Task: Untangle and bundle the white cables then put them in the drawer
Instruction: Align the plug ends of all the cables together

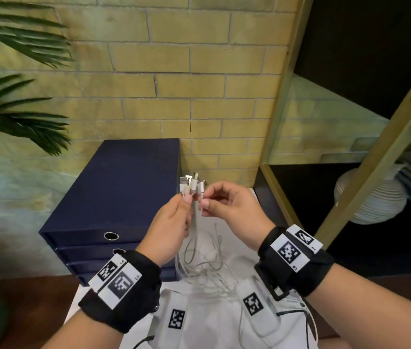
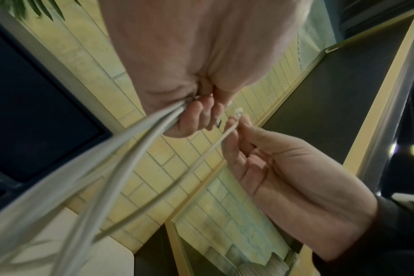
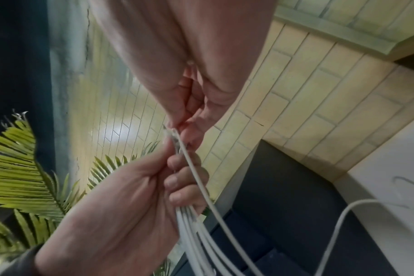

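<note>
Several white cables [image 1: 207,258] hang in loose loops from my hands down to a white table [image 1: 214,323]. My left hand [image 1: 174,217] grips a bunch of them just below their plug ends [image 1: 191,183], which stick up side by side. In the left wrist view the bunch [image 2: 140,134] runs out of my curled fingers [image 2: 194,115]. My right hand [image 1: 220,201] pinches one cable's plug end [image 2: 238,112] between thumb and forefinger, close beside the bunch. From the right wrist view, that single cable [image 3: 199,179] runs past the left hand's [image 3: 140,196] fingers.
A dark blue drawer unit [image 1: 123,197] with round finger holes [image 1: 111,236] stands at the left against a yellow brick wall; its drawers look closed. A wooden shelf frame [image 1: 375,152] with a white ribbed vase [image 1: 370,197] is at the right. Palm leaves [image 1: 18,109] reach in from the left.
</note>
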The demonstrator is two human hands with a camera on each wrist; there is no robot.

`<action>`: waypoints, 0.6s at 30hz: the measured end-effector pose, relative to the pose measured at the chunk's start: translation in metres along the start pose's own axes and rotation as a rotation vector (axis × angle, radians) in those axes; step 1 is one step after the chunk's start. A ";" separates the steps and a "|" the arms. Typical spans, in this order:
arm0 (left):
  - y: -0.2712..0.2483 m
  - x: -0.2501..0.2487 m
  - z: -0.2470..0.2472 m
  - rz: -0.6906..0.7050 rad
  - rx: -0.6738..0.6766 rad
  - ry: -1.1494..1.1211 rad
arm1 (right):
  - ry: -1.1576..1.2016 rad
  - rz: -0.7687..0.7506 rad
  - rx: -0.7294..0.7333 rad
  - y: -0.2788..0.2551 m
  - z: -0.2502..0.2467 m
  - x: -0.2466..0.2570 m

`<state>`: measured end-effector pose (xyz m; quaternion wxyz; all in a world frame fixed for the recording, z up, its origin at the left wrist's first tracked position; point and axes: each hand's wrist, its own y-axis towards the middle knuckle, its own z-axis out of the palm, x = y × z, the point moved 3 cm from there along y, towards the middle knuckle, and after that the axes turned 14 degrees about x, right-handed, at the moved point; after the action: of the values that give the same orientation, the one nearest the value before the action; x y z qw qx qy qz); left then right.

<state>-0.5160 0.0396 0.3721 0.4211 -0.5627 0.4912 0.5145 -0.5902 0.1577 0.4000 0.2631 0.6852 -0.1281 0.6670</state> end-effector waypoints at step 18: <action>-0.011 -0.014 0.013 -0.063 0.060 0.021 | -0.178 0.174 0.027 -0.006 0.006 -0.019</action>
<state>-0.5076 0.0560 0.3843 0.4487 -0.5705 0.4927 0.4800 -0.5834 0.1558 0.3801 0.1825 0.7316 -0.2010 0.6254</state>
